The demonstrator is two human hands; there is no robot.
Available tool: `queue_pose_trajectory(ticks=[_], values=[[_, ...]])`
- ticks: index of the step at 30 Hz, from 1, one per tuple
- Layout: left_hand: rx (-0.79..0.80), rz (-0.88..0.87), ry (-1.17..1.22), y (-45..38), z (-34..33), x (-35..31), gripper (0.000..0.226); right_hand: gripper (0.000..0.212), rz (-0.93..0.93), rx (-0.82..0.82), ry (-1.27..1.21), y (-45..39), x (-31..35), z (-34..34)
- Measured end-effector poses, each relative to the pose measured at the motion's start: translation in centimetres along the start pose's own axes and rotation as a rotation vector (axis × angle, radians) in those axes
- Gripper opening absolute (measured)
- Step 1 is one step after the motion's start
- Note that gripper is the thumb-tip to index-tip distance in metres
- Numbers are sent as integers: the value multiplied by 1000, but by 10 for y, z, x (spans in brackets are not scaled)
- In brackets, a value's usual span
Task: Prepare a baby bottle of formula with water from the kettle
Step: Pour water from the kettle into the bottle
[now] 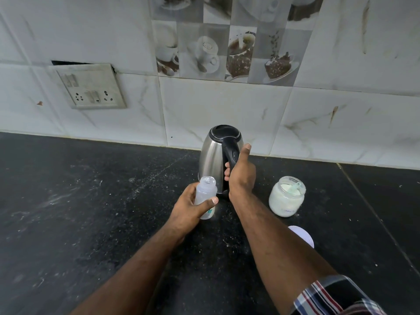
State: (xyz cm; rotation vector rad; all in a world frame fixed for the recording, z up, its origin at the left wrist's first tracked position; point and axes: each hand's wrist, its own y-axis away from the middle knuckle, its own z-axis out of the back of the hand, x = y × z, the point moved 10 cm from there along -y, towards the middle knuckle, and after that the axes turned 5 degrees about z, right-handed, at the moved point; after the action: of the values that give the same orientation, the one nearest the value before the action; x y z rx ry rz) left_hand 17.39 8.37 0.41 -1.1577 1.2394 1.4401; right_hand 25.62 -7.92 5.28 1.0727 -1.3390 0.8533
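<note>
A steel kettle (212,153) with a black lid and handle stands on the dark counter near the wall. My right hand (242,176) is wrapped around its black handle, thumb pointing up. Just in front of the kettle, my left hand (189,206) grips a clear baby bottle (205,193) that is uncapped, upright and slightly tilted. To the right sits an open glass jar of white formula powder (285,198) with a pale scoop (296,186) resting inside.
The black stone counter (91,201) runs wide on both sides, dusted with pale specks. A white round lid (303,235) lies partly behind my right forearm. A wall socket plate (91,87) is set in the tiled wall at upper left.
</note>
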Motion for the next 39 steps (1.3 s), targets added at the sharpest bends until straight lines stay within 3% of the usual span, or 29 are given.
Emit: queue_pose_trajectory(ticks=[8,14,20,28,33,39], values=[[-17,17,16,-8,17,5,47,77,66,-90,-6,-2,-1,3],[-15,17,14,-13,31,7,58,68,103,-131,-62,2,4,7],[-16,12,35,-17,47,4,45,64,79,-133,-160,10,7,15],[-41,-8,114,-23,75,2,66,59,149,-17,-190,36,19,12],[-153,-5,148,-20,114,2,52,61,178,73,-141,59,26,12],[-162,-10,143,-14,138,14,44,73,187,162,-57,89,28,8]])
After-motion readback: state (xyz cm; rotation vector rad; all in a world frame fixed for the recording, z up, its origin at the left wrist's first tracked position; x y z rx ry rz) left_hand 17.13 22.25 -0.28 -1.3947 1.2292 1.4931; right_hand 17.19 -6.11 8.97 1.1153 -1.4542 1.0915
